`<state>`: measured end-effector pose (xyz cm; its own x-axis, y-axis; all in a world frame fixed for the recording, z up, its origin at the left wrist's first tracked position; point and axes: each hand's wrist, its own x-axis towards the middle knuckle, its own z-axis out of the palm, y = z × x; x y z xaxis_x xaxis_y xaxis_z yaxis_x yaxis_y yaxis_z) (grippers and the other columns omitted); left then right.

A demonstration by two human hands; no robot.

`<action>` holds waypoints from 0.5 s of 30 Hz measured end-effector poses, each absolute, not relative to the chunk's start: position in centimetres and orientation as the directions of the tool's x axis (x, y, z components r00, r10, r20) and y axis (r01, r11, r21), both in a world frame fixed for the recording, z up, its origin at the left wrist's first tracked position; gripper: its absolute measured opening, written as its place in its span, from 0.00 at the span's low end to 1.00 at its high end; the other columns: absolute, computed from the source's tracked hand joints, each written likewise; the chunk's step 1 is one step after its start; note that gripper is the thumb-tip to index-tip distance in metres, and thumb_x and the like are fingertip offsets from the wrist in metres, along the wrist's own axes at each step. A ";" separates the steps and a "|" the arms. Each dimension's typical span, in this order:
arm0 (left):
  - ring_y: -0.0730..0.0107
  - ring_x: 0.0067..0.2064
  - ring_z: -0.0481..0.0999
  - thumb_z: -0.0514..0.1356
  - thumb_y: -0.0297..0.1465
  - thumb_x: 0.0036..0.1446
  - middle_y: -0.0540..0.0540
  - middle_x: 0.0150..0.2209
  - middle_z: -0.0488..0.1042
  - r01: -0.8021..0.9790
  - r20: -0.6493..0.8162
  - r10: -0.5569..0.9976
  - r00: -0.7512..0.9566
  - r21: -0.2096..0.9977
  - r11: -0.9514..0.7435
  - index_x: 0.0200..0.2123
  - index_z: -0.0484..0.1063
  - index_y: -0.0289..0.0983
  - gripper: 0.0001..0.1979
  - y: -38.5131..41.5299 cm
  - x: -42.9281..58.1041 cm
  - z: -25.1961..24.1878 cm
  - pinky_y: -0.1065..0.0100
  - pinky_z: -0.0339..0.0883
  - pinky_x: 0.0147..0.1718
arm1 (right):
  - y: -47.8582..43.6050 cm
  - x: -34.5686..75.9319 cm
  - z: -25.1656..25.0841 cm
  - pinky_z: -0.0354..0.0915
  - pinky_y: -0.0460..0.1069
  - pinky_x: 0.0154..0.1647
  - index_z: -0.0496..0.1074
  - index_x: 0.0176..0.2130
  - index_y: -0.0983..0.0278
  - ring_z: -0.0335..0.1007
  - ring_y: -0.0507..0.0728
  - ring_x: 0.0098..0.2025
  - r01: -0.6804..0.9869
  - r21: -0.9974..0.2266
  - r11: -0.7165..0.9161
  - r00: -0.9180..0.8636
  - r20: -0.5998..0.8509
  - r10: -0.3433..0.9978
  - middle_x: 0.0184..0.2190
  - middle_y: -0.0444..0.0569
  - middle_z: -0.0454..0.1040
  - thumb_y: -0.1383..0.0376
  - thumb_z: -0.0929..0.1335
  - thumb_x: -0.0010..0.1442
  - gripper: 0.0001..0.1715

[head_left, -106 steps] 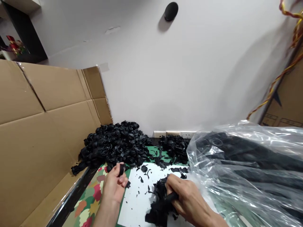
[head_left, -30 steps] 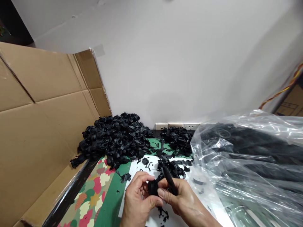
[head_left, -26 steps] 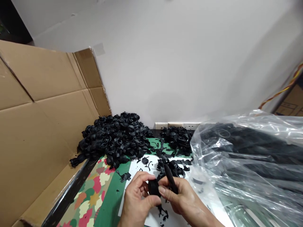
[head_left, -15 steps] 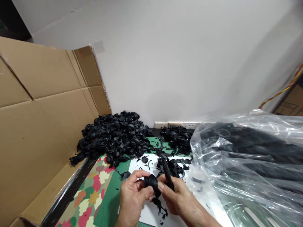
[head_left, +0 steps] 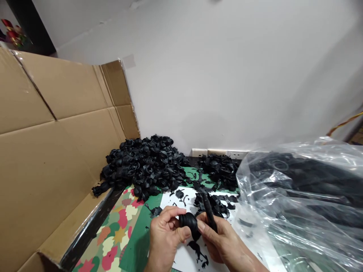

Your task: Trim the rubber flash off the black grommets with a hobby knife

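My left hand [head_left: 167, 237] is closed around one side of a black ribbed rubber boot [head_left: 188, 223], its thumb in front and its fingers behind. At the boot's right edge, the thumb and fingertip of my right hand [head_left: 217, 236] pinch the rubber. A slim black tool, shaped like a pen [head_left: 209, 211], also sits in my right hand and points away from me; its tip blends into the dark scraps behind. Below the boot, thin black rubber trimmings [head_left: 198, 254] lie on a white sheet [head_left: 181, 260].
A large heap of black ribbed rubber pieces [head_left: 147, 162] stands at the back left, beside a tall cardboard box [head_left: 73, 147]. A smaller pile of black scraps [head_left: 219, 170] lies near the wall sockets [head_left: 237, 155]. Clear plastic bagging [head_left: 300, 189] with dark contents fills the right side.
My view has turned slightly left, so the scene sits farther right. Both hands keep hold of the boot, which looks tilted a little more to the lower right.
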<state>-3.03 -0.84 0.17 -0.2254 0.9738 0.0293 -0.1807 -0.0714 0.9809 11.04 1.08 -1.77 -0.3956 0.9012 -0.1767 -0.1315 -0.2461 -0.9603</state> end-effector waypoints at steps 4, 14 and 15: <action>0.77 0.23 0.67 0.71 0.25 0.35 0.48 0.31 0.68 -0.169 0.049 0.977 -0.208 0.982 -0.085 0.27 0.80 0.35 0.10 -0.9 -3.3 -0.1 0.76 0.63 0.16 | 1.1 11.1 -1.7 0.40 0.44 0.15 0.63 0.25 0.63 0.37 0.45 0.14 -0.114 -0.963 -0.244 -0.405 -0.180 0.897 0.13 0.31 0.45 0.40 0.67 0.48 0.29; 0.78 0.22 0.65 0.71 0.25 0.33 0.49 0.30 0.68 -0.166 0.056 0.974 -0.220 0.982 -0.094 0.27 0.80 0.35 0.12 -0.6 -3.4 -0.2 0.77 0.62 0.16 | 1.3 10.9 -2.1 0.40 0.45 0.16 0.63 0.26 0.63 0.37 0.45 0.15 -0.103 -0.961 -0.256 -0.381 -0.199 0.903 0.13 0.31 0.45 0.38 0.67 0.43 0.32; 0.78 0.22 0.65 0.71 0.24 0.32 0.49 0.29 0.68 -0.166 0.052 0.973 -0.225 0.982 -0.091 0.27 0.80 0.35 0.12 -0.7 -3.3 -0.1 0.77 0.62 0.16 | 1.2 10.9 -1.8 0.40 0.45 0.16 0.63 0.26 0.63 0.36 0.45 0.15 -0.116 -0.956 -0.268 -0.383 -0.206 0.901 0.13 0.31 0.45 0.38 0.68 0.44 0.31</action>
